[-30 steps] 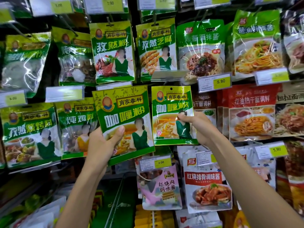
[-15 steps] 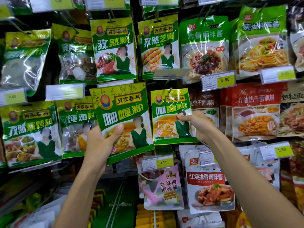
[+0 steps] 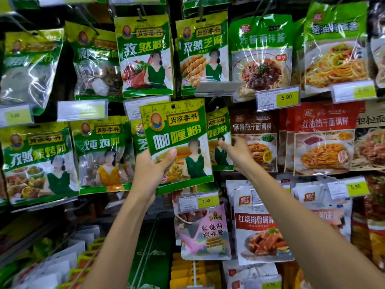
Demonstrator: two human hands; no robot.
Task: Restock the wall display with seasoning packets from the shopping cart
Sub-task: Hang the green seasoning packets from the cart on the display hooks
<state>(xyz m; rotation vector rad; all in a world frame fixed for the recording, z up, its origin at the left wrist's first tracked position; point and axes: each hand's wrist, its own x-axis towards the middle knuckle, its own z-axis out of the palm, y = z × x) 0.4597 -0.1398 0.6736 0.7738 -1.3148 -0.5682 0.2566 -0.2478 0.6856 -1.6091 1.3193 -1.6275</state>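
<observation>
Light, floppy and probably slick, the curry powder packet is held up just before the pegged packet that the right hand pinches, the left hand gripping its lower corner; better steadied near its hang hole.

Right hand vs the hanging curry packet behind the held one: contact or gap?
Touching. In the head view the thumb of the right hand lies on the front of the hanging curry packet near its right edge; no gap.
</observation>
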